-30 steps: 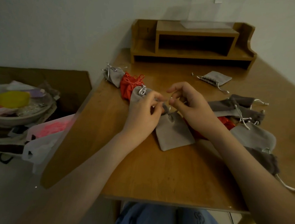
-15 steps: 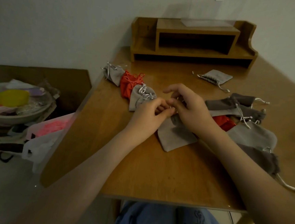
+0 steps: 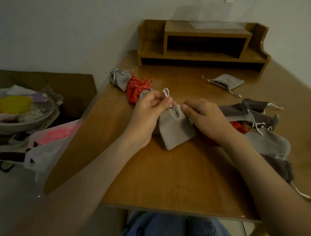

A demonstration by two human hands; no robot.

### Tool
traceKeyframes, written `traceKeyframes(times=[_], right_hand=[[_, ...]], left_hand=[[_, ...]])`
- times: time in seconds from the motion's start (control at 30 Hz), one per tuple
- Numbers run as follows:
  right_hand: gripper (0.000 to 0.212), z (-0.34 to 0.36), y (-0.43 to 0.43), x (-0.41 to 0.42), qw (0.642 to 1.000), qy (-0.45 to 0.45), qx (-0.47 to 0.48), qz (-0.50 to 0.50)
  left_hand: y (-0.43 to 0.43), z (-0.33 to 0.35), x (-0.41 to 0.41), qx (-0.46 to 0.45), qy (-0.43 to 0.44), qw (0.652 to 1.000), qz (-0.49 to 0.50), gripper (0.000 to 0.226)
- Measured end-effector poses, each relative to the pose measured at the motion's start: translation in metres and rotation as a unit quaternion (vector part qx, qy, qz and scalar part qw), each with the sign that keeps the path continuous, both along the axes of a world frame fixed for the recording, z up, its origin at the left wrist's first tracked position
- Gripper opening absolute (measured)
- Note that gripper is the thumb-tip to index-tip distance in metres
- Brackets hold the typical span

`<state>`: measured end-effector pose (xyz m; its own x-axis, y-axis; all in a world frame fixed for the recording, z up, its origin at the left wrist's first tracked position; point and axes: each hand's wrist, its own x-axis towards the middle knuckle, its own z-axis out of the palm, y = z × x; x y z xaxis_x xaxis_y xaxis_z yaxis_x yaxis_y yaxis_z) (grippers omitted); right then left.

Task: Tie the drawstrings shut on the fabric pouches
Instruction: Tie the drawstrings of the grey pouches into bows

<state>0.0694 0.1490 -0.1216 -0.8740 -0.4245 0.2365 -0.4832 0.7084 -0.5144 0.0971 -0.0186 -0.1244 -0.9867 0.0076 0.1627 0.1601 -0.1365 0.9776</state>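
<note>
A light grey pouch (image 3: 174,127) lies in the middle of the wooden table (image 3: 164,179), its neck gathered. My left hand (image 3: 149,109) pinches a white drawstring loop (image 3: 166,92) at the pouch's neck. On the neck's right side, my right hand (image 3: 205,116) pinches the other cord, which its fingers hide. Tied pouches sit to the left: a grey one (image 3: 121,78) and a red one (image 3: 135,89). To the right lies a heap of dark grey pouches (image 3: 253,111), a light grey one (image 3: 269,143) and a red one (image 3: 239,126).
A wooden desk shelf (image 3: 202,44) stands at the back against the wall. One flat grey pouch (image 3: 227,81) lies in front of it. Left of the table, a bowl with a yellow thing (image 3: 13,103) and plastic bags (image 3: 49,144) sit lower down.
My hands have moved apart from where they met over the neck. The left now holds up a cord loop, and the pouch's neck has drawn tight.
</note>
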Motion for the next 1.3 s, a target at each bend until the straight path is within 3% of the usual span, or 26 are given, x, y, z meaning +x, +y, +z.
traceKeyframes(times=[0.13,0.27,0.37,0.53,0.67,0.87,1.17,1.3], right_hand=[[0.025,0.001,-0.003,0.002,0.999,-0.005,-0.052,-0.006],[0.030,0.005,-0.006,0.005,0.976,-0.095,-0.193,-0.026],[0.035,0.006,-0.007,0.007,0.933,-0.179,-0.311,-0.032],[0.023,0.010,-0.007,0.007,0.908,-0.202,-0.368,0.009],[0.019,0.009,-0.010,0.009,0.914,-0.188,-0.348,0.085],[0.014,0.006,-0.014,0.011,0.943,-0.139,-0.295,0.071],[0.013,0.000,-0.010,0.000,0.988,0.004,-0.134,0.079],[0.017,0.005,-0.005,-0.002,0.987,0.015,-0.141,0.071]], left_hand=[[0.001,0.002,-0.003,0.060,-0.036,0.997,-0.032,0.009],[0.002,0.001,-0.003,0.077,-0.061,0.994,-0.055,0.014],[0.002,0.000,-0.004,0.041,-0.063,0.996,-0.053,0.014],[0.002,-0.006,-0.007,-0.022,-0.090,0.996,-0.006,0.022],[0.001,-0.006,-0.006,-0.024,-0.124,0.992,-0.011,0.022],[0.002,0.000,-0.001,-0.047,-0.100,0.994,0.002,0.017],[0.000,-0.007,-0.001,-0.227,-0.025,0.973,0.038,0.014],[0.001,-0.004,-0.003,-0.138,-0.024,0.990,0.025,0.024]])
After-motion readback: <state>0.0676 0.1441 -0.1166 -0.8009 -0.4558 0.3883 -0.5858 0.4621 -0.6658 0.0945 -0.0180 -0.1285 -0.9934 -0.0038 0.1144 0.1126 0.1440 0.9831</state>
